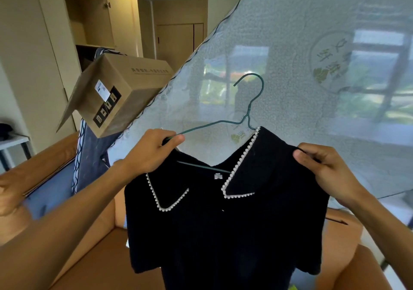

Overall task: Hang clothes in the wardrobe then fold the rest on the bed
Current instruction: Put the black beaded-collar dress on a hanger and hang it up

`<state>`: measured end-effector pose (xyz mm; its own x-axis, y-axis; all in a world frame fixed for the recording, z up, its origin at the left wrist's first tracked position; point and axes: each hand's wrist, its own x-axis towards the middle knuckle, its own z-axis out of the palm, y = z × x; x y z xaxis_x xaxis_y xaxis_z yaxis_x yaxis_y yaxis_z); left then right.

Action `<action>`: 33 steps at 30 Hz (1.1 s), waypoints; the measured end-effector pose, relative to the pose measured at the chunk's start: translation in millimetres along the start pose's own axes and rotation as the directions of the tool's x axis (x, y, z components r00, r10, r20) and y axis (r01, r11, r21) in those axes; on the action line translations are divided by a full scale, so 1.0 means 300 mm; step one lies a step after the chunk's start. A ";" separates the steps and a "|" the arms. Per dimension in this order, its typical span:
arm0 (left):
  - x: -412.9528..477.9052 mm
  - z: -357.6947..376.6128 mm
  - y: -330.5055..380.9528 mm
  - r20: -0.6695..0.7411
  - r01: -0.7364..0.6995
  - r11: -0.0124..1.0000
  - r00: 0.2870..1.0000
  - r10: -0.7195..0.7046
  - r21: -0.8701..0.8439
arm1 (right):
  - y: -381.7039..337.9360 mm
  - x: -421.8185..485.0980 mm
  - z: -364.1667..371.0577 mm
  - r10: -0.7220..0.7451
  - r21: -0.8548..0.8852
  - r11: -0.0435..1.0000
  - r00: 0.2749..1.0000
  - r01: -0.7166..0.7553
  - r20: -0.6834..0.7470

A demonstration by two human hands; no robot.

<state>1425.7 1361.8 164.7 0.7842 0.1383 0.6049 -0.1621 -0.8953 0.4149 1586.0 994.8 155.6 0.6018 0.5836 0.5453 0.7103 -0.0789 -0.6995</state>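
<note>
A black short-sleeved top (223,233) with a pearl-trimmed collar hangs in front of me. A green wire hanger (248,111) sits partly inside its neck, hook pointing up and left. My left hand (152,151) pinches the hanger's left arm where it meets the top's left shoulder. My right hand (324,169) grips the top's right shoulder, which covers the hanger's right end. The wardrobe (89,17) stands open at the back left.
A cardboard box (116,93) rests on a blue patterned cloth (93,155) left of the hanger. A sheer mosquito net (312,43) hangs behind the top. An orange padded frame (93,233) lies below. A small table (13,142) is at far left.
</note>
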 end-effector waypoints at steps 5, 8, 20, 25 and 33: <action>-0.010 -0.013 0.084 -0.261 -0.065 0.997 0.963 0.071 0.030 | 0.019 -0.012 -0.045 -0.039 -0.120 0.993 0.992 0.024 -0.121; -0.006 -0.041 0.120 -0.401 -0.048 0.995 0.912 0.080 0.090 | 0.023 -0.033 -0.075 -0.049 -0.057 0.998 0.970 0.037 -0.239; -0.008 -0.049 0.235 -0.433 -0.116 0.986 0.887 0.157 0.120 | -0.121 0.012 0.002 -0.062 -0.106 0.992 0.997 0.067 0.044; -0.006 -0.080 0.241 -0.214 -0.240 0.965 0.942 0.258 0.107 | -0.125 -0.014 0.050 -0.168 -0.136 0.977 0.986 0.166 0.003; 0.010 -0.011 0.341 -0.029 -0.295 0.942 0.952 0.303 0.163 | -0.183 -0.043 0.112 -0.162 -0.264 0.942 0.970 0.206 0.179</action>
<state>1409.5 1271.9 211.2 0.6805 -0.1277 0.7216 -0.2866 -0.9526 0.1017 1526.8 1018.7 171.4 0.4037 0.7240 0.5594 0.8895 -0.1675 -0.4251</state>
